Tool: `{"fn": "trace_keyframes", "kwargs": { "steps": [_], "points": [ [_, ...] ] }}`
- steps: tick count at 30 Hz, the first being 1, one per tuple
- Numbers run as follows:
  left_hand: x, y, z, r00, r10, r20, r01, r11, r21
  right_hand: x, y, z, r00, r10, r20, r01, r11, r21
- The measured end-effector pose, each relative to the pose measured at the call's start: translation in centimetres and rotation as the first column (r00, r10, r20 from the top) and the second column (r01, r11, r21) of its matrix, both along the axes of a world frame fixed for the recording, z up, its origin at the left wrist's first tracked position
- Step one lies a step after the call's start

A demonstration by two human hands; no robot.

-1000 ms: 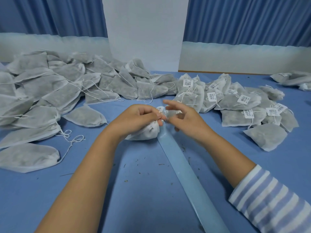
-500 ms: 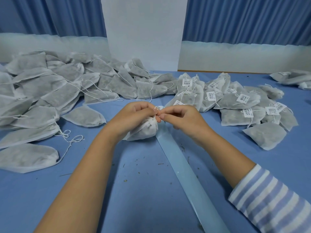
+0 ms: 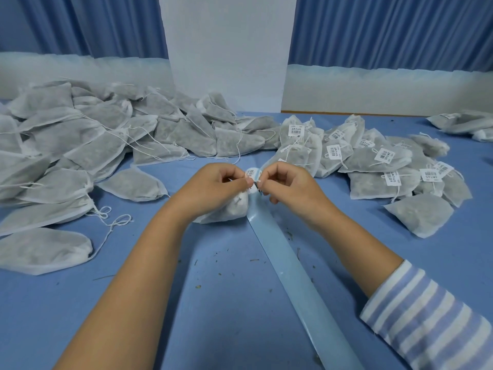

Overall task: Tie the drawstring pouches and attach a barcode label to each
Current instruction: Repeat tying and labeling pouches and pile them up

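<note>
On the table (image 3: 213,303), a pouch (image 3: 229,209) lies at centre under the left hand (image 3: 213,184), with the right hand (image 3: 289,184) at its 3 o'clock. Both hands pinch a label (image 3: 253,173) just above it. A strip (image 3: 293,273) runs from the pouch toward 5 o'clock. An unlabelled pile (image 3: 80,145) spreads from 9 to 11 o'clock, a labelled pile (image 3: 373,161) lies at 2, and a pillar (image 3: 229,49) stands behind at 12.

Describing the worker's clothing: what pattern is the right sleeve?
The right arm's fabric sleeve has lavender-blue and white stripes; head view.

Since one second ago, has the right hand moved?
Yes. Judged against the light blue strip, the right hand shifted slightly left, meeting the left hand at the barcode label.
</note>
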State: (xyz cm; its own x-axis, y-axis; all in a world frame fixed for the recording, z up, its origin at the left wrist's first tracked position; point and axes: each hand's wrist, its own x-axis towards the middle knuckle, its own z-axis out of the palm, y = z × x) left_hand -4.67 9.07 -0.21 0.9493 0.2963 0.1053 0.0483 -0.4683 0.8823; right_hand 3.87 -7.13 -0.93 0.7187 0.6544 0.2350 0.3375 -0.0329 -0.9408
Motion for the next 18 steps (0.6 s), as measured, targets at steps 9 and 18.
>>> {"fn": "trace_keyframes", "kwargs": {
  "steps": [9, 18],
  "points": [
    [-0.28, 0.32, 0.22, 0.994, -0.07, -0.087, 0.08, 0.99, 0.117, 0.26, -0.35, -0.22, 0.976, 0.158, 0.147, -0.152, 0.987, -0.048],
    [-0.42, 0.84, 0.27, 0.986, -0.095, -0.135, 0.111, 0.987, 0.12, 0.61, -0.62, -0.31, 0.939, 0.151, 0.309, -0.103, 0.981, -0.166]
  ]
}}
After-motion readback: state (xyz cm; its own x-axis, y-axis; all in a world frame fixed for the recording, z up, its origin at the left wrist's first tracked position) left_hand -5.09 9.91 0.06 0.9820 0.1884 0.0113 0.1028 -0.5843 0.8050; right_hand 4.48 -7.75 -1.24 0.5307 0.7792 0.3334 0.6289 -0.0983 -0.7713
